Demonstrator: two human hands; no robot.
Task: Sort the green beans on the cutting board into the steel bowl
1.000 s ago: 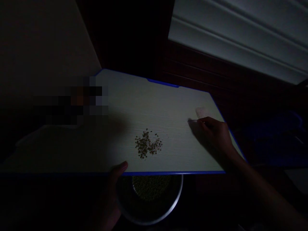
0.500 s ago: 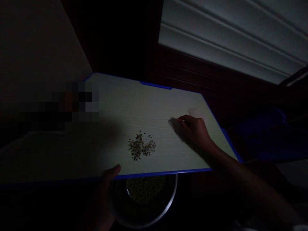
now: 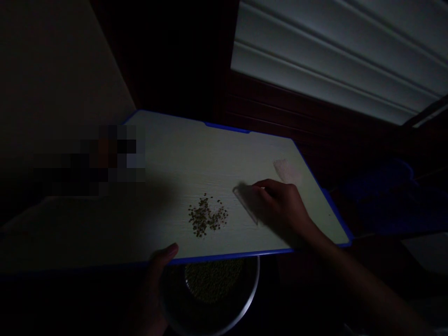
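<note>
A small heap of dark green grains point(image 3: 207, 217) lies on a pale table top with a blue rim point(image 3: 224, 128). My right hand point(image 3: 280, 205) is closed on a thin flat card point(image 3: 245, 206), whose edge rests on the table just right of the heap. A pinkish patch of pale grains point(image 3: 287, 171) lies behind that hand. My left hand point(image 3: 154, 289) grips a metal bowl point(image 3: 245, 303) held under the table's near edge, thumb on the rim of the table. The bowl holds many green grains point(image 3: 213, 279).
The scene is very dark. A blurred-out patch point(image 3: 91, 161) covers the table's left part. A white ribbed panel point(image 3: 336, 56) runs along the upper right. A dark blue object point(image 3: 385, 196) sits right of the table.
My right hand has slid the card leftward across the table, away from the pinkish patch and toward the green heap. The left hand and bowl stay under the near edge.
</note>
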